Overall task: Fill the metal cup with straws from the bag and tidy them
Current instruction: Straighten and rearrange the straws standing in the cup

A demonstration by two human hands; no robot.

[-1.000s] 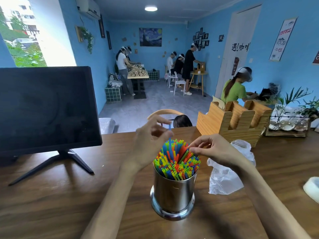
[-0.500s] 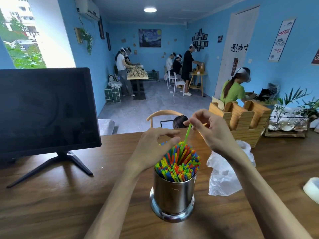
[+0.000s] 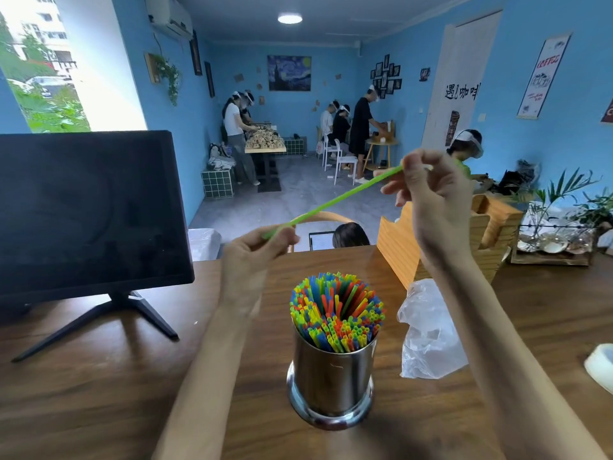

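A single green straw (image 3: 335, 201) is held clear above the metal cup (image 3: 331, 383), stretched at a slant between the two hands. Its lower end is pinched in the closed grip of the left hand (image 3: 255, 257), and its upper end is pinched between thumb and fingertips of the right hand (image 3: 431, 197), which is raised higher and further back. The cup stands upright on the wooden worktop (image 3: 99, 393), directly in front of the person, and is already packed with coloured straws (image 3: 336, 310) whose tops fan outward around a small hollow in the middle. Just to the right of the cup, the clear plastic bag (image 3: 428, 336) lies crumpled on the worktop; no straws can be made out inside it, though its contents cannot be told for certain. The filling is therefore judged to be essentially done. What is left appears to be the return of this one straw to the cup and some evening of the splayed tops, so that the bundle stands neatly.
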